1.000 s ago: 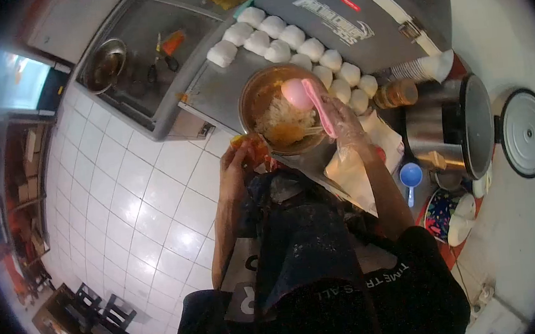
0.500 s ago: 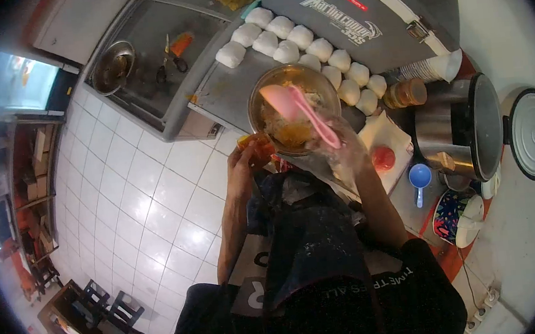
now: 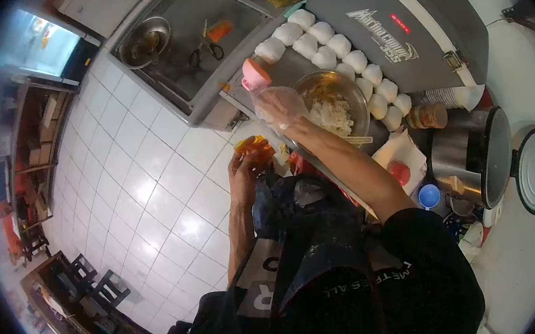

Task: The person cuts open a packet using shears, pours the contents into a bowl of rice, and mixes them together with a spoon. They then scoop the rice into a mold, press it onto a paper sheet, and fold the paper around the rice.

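Now | metal bowl [image 3: 311, 87]: shredded filling | right hand [image 3: 279, 107]: pink spoon [image 3: 254, 76]

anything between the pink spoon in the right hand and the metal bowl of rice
Nothing visible. The right hand holds the pink spoon just left of the bowl, and the gap to the rim looks bare. The white dough balls sit on the bowl's far side.
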The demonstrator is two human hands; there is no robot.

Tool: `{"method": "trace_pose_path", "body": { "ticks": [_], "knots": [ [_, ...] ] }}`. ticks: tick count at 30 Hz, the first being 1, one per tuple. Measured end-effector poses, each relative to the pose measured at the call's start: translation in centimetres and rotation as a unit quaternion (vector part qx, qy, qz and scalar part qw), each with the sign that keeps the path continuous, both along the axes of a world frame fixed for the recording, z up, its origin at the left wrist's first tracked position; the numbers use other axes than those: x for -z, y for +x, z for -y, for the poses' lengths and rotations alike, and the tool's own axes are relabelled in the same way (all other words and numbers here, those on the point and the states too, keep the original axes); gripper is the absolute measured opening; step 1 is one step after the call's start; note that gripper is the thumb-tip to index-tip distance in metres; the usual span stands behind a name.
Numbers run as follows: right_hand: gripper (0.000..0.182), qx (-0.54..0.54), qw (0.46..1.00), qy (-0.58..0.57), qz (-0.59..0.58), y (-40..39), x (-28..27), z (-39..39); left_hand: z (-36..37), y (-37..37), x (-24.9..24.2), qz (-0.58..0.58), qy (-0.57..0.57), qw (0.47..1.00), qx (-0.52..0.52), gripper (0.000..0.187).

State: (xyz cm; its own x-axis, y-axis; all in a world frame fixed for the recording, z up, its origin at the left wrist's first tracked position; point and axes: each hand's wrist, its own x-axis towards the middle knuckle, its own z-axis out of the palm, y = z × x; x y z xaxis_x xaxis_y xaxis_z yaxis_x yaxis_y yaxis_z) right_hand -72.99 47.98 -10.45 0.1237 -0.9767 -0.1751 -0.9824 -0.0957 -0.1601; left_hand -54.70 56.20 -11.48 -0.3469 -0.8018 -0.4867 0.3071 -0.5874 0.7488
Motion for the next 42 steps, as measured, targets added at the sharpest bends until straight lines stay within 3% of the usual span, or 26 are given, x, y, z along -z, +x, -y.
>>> {"method": "trace_pose_path", "body": {
  "ticks": [4,7,9,10,11,13,14,15,16,17,18,19,20,23,25,29,31,32,33,35,38,39,41,42],
  "knots": [
    [0.028,0.001,0.999,-0.002,-0.036,1.1,2.1,0.8,0.3,0.2,0.0,-0.001,0.001,1.0,-0.002,0.04],
    [0.028,0.071,0.997,-0.002,-0.02,1.1,1.5,0.3,0.4,0.0,0.1,-0.027,0.006,1.0,0.014,0.042],
    [0.031,0.131,0.988,-0.021,0.083,0.9,-1.3,-0.9,0.3,-0.5,-0.8,-0.018,-0.018,1.0,0.018,0.048],
    [0.031,0.135,0.988,-0.018,0.079,0.4,-2.9,-2.0,0.3,-0.8,-1.3,-0.048,-0.011,0.998,0.031,0.05],
    [0.034,0.158,0.969,-0.091,0.167,-0.6,-4.6,-3.7,0.2,-1.6,-1.7,-0.05,-0.007,0.998,0.032,0.05],
    [0.034,0.223,0.903,-0.191,0.313,-2.1,-5.4,-7.8,-0.3,-3.8,-2.6,-0.054,-0.029,0.994,0.085,0.053],
    [0.033,0.264,0.864,-0.22,0.369,-3.2,-4.9,-10.2,-0.3,-4.9,-3.4,-0.032,0.027,0.991,0.126,0.056],
    [0.036,0.161,0.934,-0.26,0.185,-5.9,-2.7,-13.4,-0.7,-6.4,-3.1,-0.035,0.03,0.991,0.126,0.056],
    [0.039,0.047,0.957,-0.287,-0.007,-7.9,-0.9,-15.9,-1.2,-8.3,-2.4,-0.084,0.068,0.986,0.129,0.053],
    [0.039,0.046,0.957,-0.285,-0.01,-7.3,-1.3,-16.8,-1.7,-10.1,-1.6,-0.11,0.088,0.981,0.131,0.052],
    [0.032,0.273,0.897,-0.208,0.278,-6.3,-1.8,-17.6,-2.2,-11.8,-0.7,-0.135,0.108,0.976,0.132,0.051],
    [0.031,0.366,0.822,-0.143,0.412,-6.4,-1.5,-18.1,-2.6,-13.5,0.3,-0.183,0.123,0.967,0.13,0.048],
    [0.03,0.465,0.708,-0.102,0.522,-6.6,-1.3,-18.6,-3.1,-14.9,1.3,-0.229,0.139,0.955,0.129,0.045],
    [0.032,0.467,0.764,-0.093,0.435,-8.2,0.0,-20.0,-4.1,-17.7,2.7,-0.238,0.186,0.948,0.099,0.037],
    [0.038,0.523,0.715,-0.059,0.461,-8.0,-2.6,-19.2,-4.3,-18.6,3.2,-0.24,0.186,0.947,0.108,0.035],
    [0.04,0.511,0.702,-0.07,0.491,-9.3,-0.9,-19.1,-4.3,-19.0,3.5,-0.256,0.197,0.937,0.136,0.028],
    [0.038,0.508,0.764,-0.046,0.397,-10.4,0.9,-19.4,-4.5,-19.2,4.2,-0.262,0.2,0.935,0.134,0.026],
    [0.038,0.504,0.767,-0.043,0.395,-10.9,2.3,-20.0,-4.6,-19.2,4.7,-0.264,0.199,0.934,0.134,0.023],
    [0.036,0.43,0.835,-0.084,0.332,-11.1,3.0,-20.2,-4.4,-19.1,4.0,-0.266,0.2,0.934,0.129,0.023],
    [0.034,0.344,0.893,-0.121,0.264,-11.8,4.2,-20.5,-4.2,-19.1,2.6,-0.255,0.22,0.935,0.109,0.018],
    [0.025,0.415,0.87,-0.075,0.256,-10.6,1.7,-18.6,-4.1,-19.3,2.8,-0.265,0.253,0.925,0.099,0.016],
    [0.024,0.471,0.803,-0.031,0.364,-10.4,1.0,-18.1,-4.1,-19.6,3.8,-0.268,0.253,0.925,0.096,0.016],
    [0.026,0.517,0.721,0.015,0.461,-10.8,1.9,-18.7,-4.3,-20.4,6.3,-0.26,0.26,0.924,0.106,0.017],
    [0.026,0.41,0.843,-0.092,0.335,-11.8,4.5,-20.0,-4.2,-20.5,6.2,-0.263,0.261,0.923,0.104,0.017]
  ]
}}
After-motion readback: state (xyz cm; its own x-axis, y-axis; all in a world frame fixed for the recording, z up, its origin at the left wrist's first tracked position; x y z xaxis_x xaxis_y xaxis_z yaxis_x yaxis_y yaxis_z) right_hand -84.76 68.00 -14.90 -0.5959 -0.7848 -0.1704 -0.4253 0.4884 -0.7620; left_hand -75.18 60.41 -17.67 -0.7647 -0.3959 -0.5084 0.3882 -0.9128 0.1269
